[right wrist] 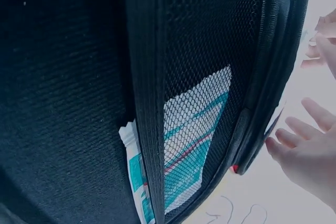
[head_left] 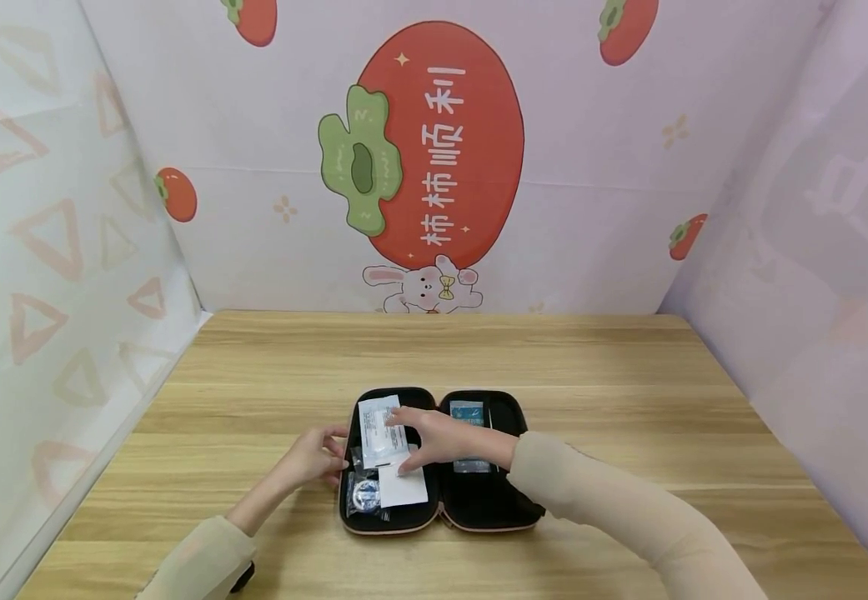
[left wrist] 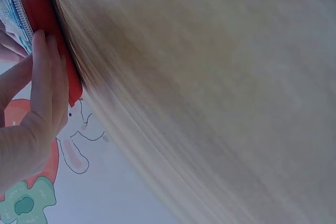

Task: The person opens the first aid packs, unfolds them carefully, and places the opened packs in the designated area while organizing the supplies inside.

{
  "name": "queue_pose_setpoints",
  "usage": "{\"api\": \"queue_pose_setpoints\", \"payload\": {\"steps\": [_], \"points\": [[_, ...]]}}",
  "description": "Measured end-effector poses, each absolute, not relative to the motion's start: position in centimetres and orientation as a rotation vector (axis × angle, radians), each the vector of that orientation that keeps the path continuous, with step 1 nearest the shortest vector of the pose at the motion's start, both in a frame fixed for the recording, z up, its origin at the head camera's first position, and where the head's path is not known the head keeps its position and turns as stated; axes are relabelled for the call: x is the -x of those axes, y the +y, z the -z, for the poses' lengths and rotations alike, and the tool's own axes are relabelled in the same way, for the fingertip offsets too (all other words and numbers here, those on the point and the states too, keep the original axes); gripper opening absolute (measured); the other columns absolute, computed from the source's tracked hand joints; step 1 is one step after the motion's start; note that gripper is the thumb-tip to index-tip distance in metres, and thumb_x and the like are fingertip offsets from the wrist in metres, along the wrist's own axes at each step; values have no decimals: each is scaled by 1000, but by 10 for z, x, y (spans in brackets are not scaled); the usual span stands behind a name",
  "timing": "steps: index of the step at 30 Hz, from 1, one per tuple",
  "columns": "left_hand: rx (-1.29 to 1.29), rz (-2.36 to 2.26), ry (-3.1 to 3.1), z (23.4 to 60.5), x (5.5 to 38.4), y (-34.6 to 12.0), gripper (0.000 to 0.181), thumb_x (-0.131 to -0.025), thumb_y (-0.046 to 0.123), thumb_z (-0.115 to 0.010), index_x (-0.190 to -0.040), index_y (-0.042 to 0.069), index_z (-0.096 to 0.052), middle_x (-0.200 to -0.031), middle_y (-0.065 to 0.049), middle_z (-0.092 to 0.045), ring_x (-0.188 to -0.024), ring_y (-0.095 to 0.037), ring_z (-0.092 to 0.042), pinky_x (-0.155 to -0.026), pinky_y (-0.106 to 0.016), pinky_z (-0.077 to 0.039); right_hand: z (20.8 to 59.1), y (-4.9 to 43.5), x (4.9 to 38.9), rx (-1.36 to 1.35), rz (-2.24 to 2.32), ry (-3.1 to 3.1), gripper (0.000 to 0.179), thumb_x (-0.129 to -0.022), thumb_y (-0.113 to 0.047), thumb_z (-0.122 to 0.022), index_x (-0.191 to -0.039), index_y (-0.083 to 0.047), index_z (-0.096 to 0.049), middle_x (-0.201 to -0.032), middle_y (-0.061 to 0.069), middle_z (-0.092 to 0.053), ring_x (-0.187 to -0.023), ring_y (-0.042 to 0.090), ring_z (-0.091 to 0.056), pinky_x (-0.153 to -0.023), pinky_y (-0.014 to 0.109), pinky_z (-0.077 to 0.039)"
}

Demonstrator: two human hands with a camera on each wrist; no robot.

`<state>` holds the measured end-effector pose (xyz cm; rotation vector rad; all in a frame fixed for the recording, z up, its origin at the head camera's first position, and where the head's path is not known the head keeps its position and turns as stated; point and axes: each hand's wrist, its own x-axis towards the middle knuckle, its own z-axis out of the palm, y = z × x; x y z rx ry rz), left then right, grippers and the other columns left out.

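Note:
A zip case [head_left: 479, 508] lies unfolded on the table, its lining black; its outside shows red [left wrist: 65, 72] in the left wrist view. My left hand [head_left: 315, 457] rests at the case's left edge, fairly straight fingers against the outer wall. Over the left half hovers my right hand [head_left: 437, 437], fingers spread and loosely bent above a white printed packet [head_left: 381, 446] and a white square [head_left: 403, 487]. In the right wrist view, that hand [right wrist: 312, 142] shows nothing clearly held. A round item in clear wrap [head_left: 366, 496] sits at the lower left.
Behind black mesh in the right half is a teal-and-white packet [right wrist: 191, 140]. The wooden table [head_left: 629, 375] meets a printed backdrop [head_left: 576, 233] at the back, with pale side walls left and right.

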<state>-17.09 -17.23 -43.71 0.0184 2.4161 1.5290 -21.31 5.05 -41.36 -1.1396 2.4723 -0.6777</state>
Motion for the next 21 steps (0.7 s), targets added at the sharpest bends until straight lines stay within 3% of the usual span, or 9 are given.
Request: {"api": "queue_pose_setpoints", "payload": {"steps": [8,21], "points": [[-54,-1522,2413,438,168,-174,49,-68,-20,-56,-115,-18,-42,-77,-16,-52,-53,-17,-56,-51,-33,-58,421,41,216,1137,603,2455,77,-72,-37,-70,-134,-6,-37,-143,12,-24,-131,21,-21,-109,31,-27],[-72,-1531,2406,437,169,-174,49,-69,-19,-56,-115,-19,-41,-76,-16,-52,-54,-17,-56,-51,-33,-58,423,37,217,1105,535,2487,64,-75,-36,-68,-128,-7,-45,-138,13,-34,-127,22,-31,-106,28,-32]]}}
